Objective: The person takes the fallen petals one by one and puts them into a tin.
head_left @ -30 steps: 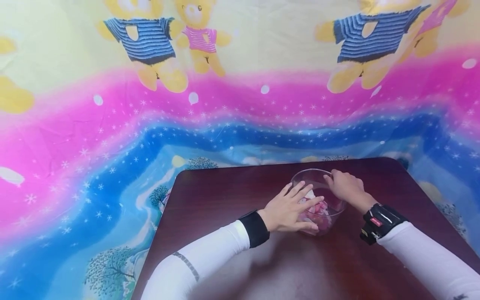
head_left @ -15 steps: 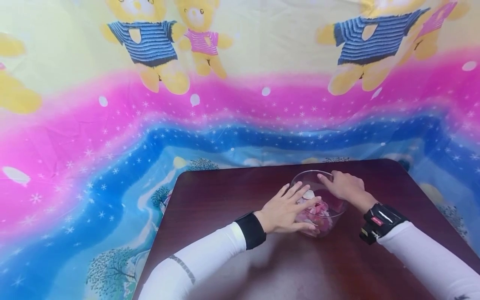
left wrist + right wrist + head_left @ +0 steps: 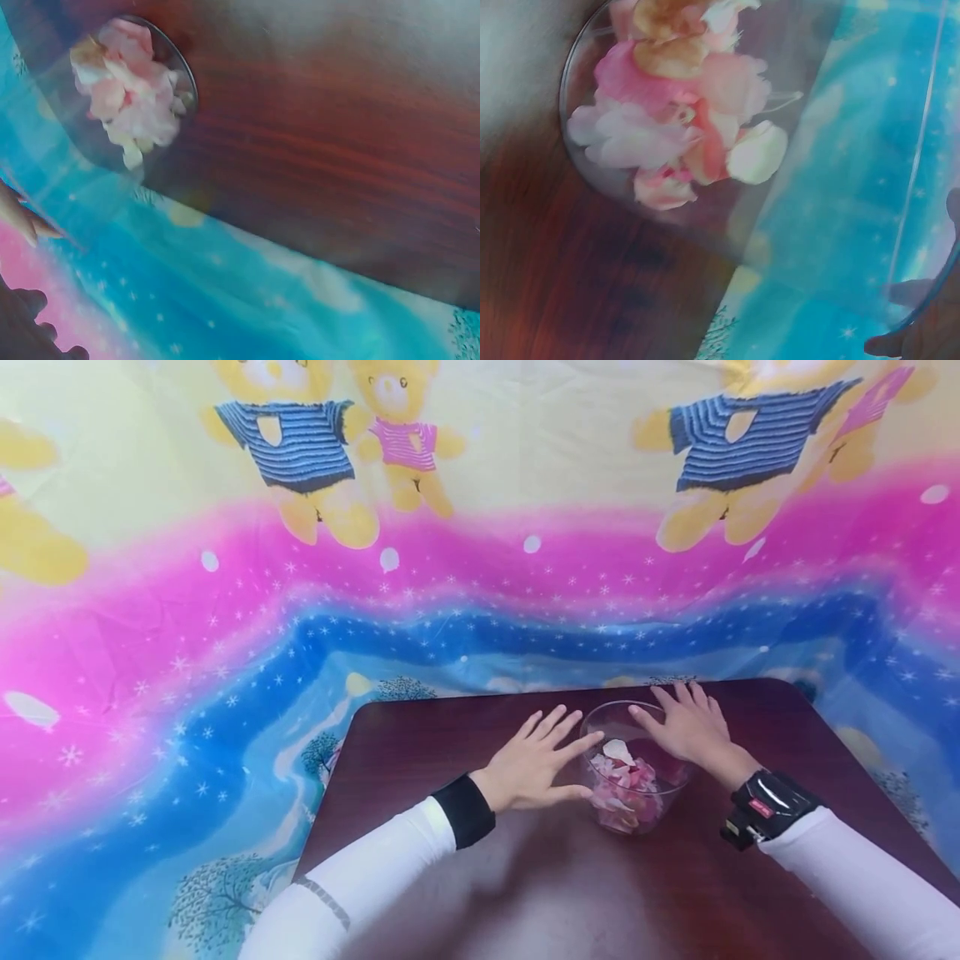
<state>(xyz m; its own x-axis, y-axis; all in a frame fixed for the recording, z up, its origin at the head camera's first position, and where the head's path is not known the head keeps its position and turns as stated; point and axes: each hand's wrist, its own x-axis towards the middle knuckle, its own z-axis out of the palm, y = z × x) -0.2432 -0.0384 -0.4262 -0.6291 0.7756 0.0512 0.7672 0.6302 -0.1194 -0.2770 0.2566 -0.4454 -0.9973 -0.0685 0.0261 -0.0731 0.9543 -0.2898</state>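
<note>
A clear round container (image 3: 675,787) stands upright on the table, with pink, white and brownish flower petals (image 3: 626,781) heaped inside. My left hand (image 3: 521,767) is at its left side with fingers straight and spread; its index fingertip and thumb tip overlap the container's edge, and I cannot tell whether they touch. My right hand (image 3: 692,727) is at the right rim, fingers spread, the thumb reaching over the opening. Neither hand grips anything. In the right wrist view the petals (image 3: 667,112) show through the wall, and a few fingers (image 3: 930,322) appear in the lower corner.
The dark reddish wooden table (image 3: 442,743) has its far edge just behind the container. Behind it hangs a cloth (image 3: 495,568) printed with bears and snowflakes. Light glares on the near part of the tabletop.
My left hand has moved left, away from over the petals. The right hand's fingers have lifted and straightened from the rim. The container has stayed almost in place.
</note>
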